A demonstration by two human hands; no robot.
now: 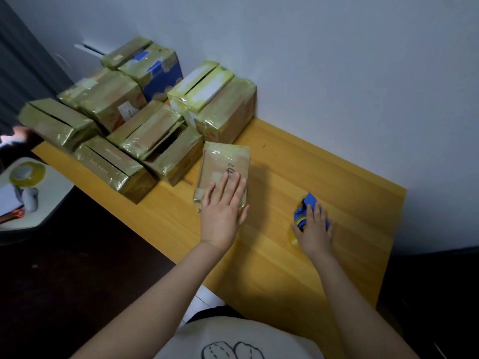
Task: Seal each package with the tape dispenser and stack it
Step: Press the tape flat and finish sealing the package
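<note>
The flat package [225,161], wrapped in glossy tape, is lying near the middle of the wooden table [344,203]. The left hand [223,211] is pressing on its near end with fingers straight and slightly spread, holding nothing. Apart to its right, the blue tape dispenser [308,204] is sitting on the tabletop, and the right hand [315,230] is curling its fingers over it in a grip, while a pile of taped boxes [155,125] is crowding the table's far left corner beside the wall [337,73].
</note>
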